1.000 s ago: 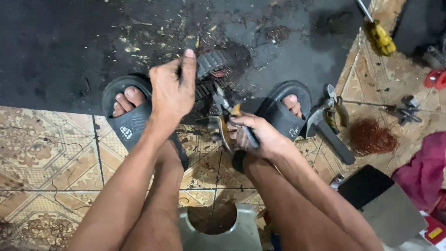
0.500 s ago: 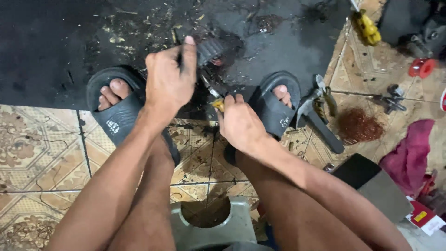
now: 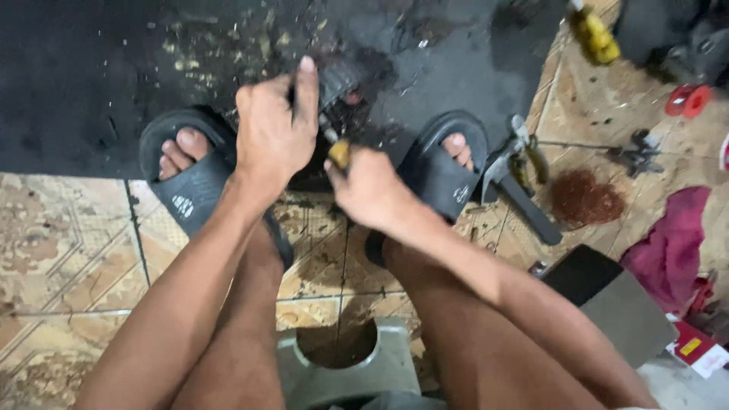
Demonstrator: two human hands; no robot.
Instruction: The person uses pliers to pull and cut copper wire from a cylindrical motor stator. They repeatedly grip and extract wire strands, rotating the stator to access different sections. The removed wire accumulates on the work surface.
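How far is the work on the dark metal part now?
Done: cannot tell, though debris litters the black mat. In hand: left hand steadies the dark metal part; right hand works a yellow-handled tool against it. Left: the part is not yet released.

black sandals (image 3: 199, 190), patterned brown tiles (image 3: 68, 250), seemingly maroon cloth (image 3: 672, 250)

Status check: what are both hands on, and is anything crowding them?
Left hand gripping dark metal part on mat. Right hand closed on yellow-handled tool at it. Hammer lies off right, apart.
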